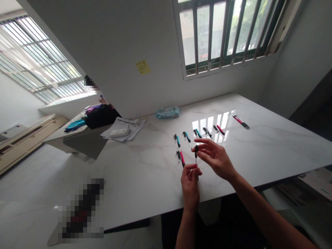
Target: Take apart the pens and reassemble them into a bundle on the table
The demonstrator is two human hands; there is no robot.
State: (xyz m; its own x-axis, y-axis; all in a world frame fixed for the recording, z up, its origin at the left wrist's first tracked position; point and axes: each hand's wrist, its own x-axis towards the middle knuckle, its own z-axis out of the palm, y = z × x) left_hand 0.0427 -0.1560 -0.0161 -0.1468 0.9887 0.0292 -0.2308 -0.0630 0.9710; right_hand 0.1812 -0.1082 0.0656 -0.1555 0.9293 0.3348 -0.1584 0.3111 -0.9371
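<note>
My left hand (pixel 190 186) and my right hand (pixel 215 159) hover over a white marble table (pixel 137 176), both holding a slim pen (pixel 196 155) upright. Its black end sits in my right fingertips, and my left fingers pinch its lower part, which they mostly hide. Just left of my left hand lie a pink-and-black pen (pixel 182 159) and a black piece (pixel 178 155). Farther off, several pens and pen parts in teal, pink and black (pixel 198 133) lie in a loose row, with one pink-and-black pair (pixel 241 121) at the right.
A packet of wet wipes (pixel 167 112) and a stack of white papers (pixel 124 129) with a white object on it lie at the table's far side. A black bag (pixel 101 116) stands beyond the left corner. The table's near edge runs below my hands.
</note>
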